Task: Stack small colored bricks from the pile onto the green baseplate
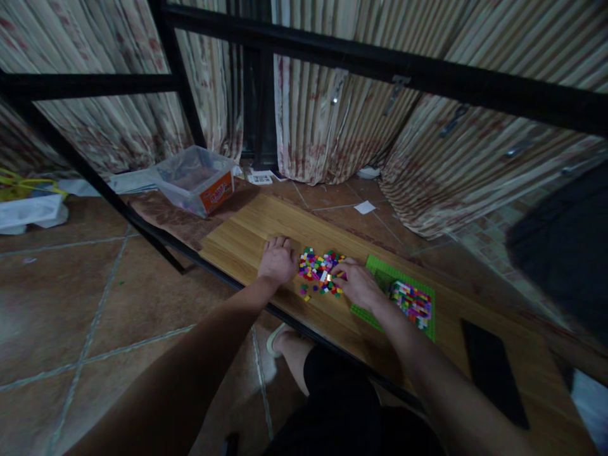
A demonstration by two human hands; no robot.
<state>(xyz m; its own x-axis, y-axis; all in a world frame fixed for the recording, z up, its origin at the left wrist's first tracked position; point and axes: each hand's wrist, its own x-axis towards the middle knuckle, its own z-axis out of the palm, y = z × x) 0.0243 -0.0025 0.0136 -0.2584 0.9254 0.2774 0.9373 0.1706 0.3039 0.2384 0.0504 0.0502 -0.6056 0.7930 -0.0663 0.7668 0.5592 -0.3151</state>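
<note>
A loose pile of small coloured toy bricks (pixel 311 265) lies on the wooden tabletop (pixel 251 221). My left hand (pixel 278 258) rests on the wood just left of the pile, fingers curled; whether anything is under them is hidden. At the pile's right side my right hand (pixel 355 282) reaches in with its fingers pinched together among the bricks. What they hold, if anything, is too small to make out. Beyond that hand lies a green baseplate (pixel 376 265), partly covered by my forearm, with a block of multicoloured bricks (pixel 412 304) built on it.
A dark flat slab (pixel 494 370) lies at the table's right end. Behind the left end stands a clear plastic bin (pixel 194 177) with an orange label. A black metal frame (pixel 304 44) crosses above the table, with striped curtains (pixel 323 126) behind it.
</note>
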